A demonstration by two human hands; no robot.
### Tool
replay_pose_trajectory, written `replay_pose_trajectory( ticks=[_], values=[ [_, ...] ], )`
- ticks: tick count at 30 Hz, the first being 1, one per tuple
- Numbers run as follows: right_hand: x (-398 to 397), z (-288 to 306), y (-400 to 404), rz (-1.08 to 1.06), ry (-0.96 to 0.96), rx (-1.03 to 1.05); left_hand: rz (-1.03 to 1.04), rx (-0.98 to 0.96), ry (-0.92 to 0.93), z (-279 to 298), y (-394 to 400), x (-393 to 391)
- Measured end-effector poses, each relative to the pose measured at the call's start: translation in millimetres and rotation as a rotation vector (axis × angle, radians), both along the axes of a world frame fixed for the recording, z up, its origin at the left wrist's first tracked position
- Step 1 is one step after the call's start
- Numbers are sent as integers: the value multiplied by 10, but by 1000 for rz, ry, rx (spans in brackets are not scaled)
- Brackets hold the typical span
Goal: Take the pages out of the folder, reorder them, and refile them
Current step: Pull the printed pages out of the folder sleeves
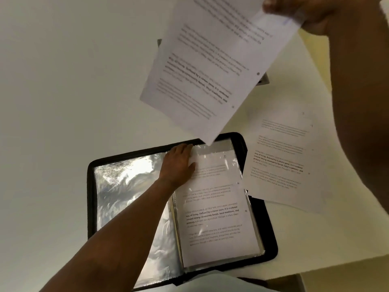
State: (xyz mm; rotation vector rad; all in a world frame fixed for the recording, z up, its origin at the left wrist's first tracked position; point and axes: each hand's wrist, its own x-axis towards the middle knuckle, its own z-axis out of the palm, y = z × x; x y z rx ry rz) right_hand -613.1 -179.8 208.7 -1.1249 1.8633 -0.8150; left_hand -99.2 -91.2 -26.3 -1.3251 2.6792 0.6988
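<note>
We see the right hand (299,15) upper right pinching floppy white printed pages (210,66) by a corner, left hand (179,163) fingers together pressing the black zip folder's (271,239) slippery clear sleeve (219,199) mid-frame; judged light, support needed.

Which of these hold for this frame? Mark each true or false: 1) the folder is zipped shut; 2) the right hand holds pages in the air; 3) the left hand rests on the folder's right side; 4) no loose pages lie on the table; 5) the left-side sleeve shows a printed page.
1) False. The folder lies open on the table.
2) True. The right hand pinches the held pages above the folder.
3) True. The left hand rests on the top sleeve, near the upper edge.
4) False. Loose pages lie right of the folder.
5) False. The left-side sleeve looks shiny, with no printed page showing.
</note>
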Motion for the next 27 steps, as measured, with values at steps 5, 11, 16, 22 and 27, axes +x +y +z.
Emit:
replay_pose_trajectory(
  ticks=[5,11,16,22,27],
  values=[
    [832,-69,597,-89,-87,-36,-46,-40,-32,-15,-42,-127],
    [782,-453,1155,-138,-245,169,-36,-39,23,-21,-58,-276],
    [558,-899,1555,-87,-210,372,-117,-93,-48,-5,-91,-391],
    [411,-1306,1898,-154,9,463,-63,-60,50,47,-53,-460],
    [374,-1619,1995,-124,158,444,37,26,182,139,4,-497]
  ],
)
